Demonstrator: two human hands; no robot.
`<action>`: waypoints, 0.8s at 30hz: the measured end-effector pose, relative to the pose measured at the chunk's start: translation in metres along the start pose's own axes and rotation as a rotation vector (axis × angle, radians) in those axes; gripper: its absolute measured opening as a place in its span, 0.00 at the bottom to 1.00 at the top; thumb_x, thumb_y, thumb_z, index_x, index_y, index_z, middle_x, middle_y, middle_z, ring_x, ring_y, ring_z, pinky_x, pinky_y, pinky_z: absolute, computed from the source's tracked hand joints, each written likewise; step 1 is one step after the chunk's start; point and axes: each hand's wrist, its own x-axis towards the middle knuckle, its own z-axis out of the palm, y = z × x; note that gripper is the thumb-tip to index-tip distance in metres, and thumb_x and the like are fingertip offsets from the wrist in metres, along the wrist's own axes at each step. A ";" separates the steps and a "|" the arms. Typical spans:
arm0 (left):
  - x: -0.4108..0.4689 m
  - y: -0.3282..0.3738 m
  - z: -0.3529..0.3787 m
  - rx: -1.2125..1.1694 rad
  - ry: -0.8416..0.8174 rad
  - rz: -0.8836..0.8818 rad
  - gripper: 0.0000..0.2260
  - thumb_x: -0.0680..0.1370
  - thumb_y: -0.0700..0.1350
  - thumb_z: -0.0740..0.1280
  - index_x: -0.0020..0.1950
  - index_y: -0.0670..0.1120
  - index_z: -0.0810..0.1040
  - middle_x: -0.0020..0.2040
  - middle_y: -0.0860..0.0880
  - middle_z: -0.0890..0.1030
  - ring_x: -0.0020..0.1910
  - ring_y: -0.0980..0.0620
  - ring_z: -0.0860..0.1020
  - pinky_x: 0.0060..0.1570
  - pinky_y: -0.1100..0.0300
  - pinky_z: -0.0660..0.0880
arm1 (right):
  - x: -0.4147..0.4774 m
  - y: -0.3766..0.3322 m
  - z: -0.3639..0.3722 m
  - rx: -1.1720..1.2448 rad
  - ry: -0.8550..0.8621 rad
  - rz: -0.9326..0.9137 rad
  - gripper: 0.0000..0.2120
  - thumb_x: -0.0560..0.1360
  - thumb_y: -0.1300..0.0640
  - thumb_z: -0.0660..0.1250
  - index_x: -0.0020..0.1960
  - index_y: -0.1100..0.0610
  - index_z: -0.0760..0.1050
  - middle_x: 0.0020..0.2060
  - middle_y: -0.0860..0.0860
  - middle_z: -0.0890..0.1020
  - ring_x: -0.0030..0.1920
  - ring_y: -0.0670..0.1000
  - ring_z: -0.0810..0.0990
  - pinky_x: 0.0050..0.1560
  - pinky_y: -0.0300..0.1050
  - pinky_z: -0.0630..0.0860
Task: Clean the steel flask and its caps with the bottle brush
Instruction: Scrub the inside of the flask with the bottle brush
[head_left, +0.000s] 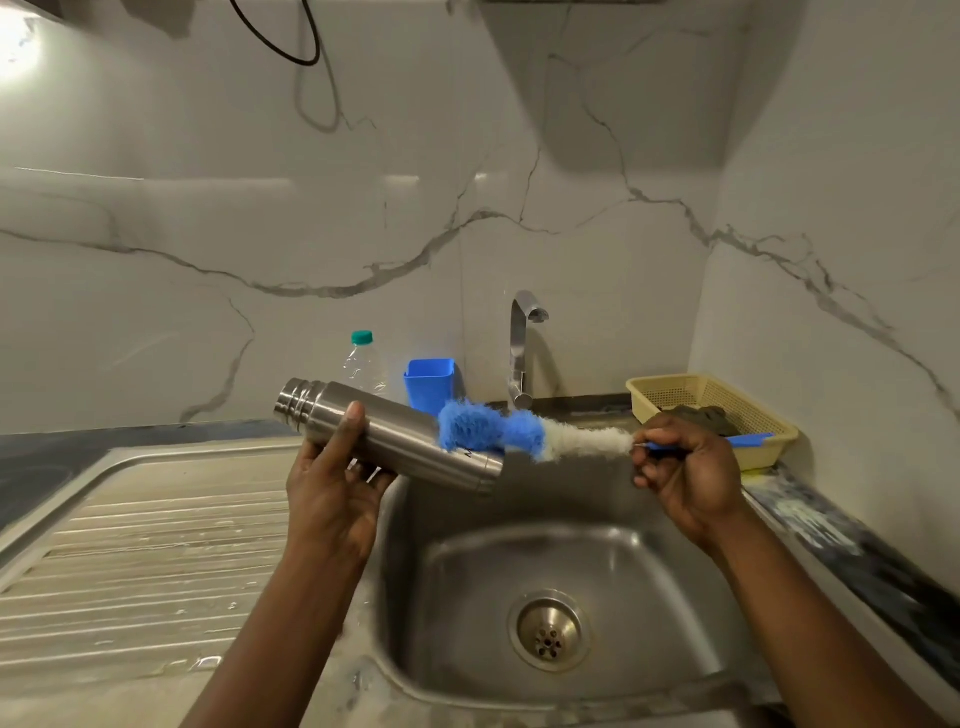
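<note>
Over the sink basin (597, 561), left hand (332, 488) grips the steel flask (395, 436) held sideways, right hand (685, 467) pinches the bottle brush (498, 428) handle, bristles on the flask's wall; wet steel could slip and drop.

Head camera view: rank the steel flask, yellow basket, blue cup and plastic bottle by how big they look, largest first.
1. steel flask, though it is held nearest the camera.
2. yellow basket.
3. blue cup and plastic bottle look alike; the flask hides the bottle's base, so no ranking.
</note>
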 end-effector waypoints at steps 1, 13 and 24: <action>0.001 0.002 -0.001 -0.004 0.005 0.009 0.20 0.74 0.44 0.75 0.67 0.48 0.79 0.61 0.43 0.84 0.61 0.42 0.85 0.57 0.42 0.84 | 0.001 -0.003 -0.005 0.004 0.032 -0.010 0.18 0.75 0.67 0.56 0.30 0.59 0.76 0.26 0.57 0.74 0.23 0.50 0.69 0.24 0.42 0.69; 0.001 0.000 -0.001 0.011 0.011 0.015 0.16 0.79 0.43 0.73 0.67 0.48 0.78 0.59 0.44 0.85 0.60 0.42 0.85 0.56 0.44 0.84 | 0.000 0.001 0.001 0.007 0.002 -0.032 0.21 0.77 0.67 0.55 0.30 0.58 0.78 0.27 0.57 0.75 0.22 0.50 0.68 0.26 0.43 0.69; 0.001 -0.003 -0.002 0.020 0.007 0.007 0.17 0.79 0.44 0.73 0.67 0.49 0.77 0.55 0.47 0.85 0.61 0.44 0.84 0.58 0.43 0.83 | 0.003 0.003 -0.004 0.017 0.019 -0.041 0.17 0.77 0.67 0.56 0.33 0.60 0.75 0.28 0.58 0.75 0.23 0.50 0.68 0.26 0.42 0.70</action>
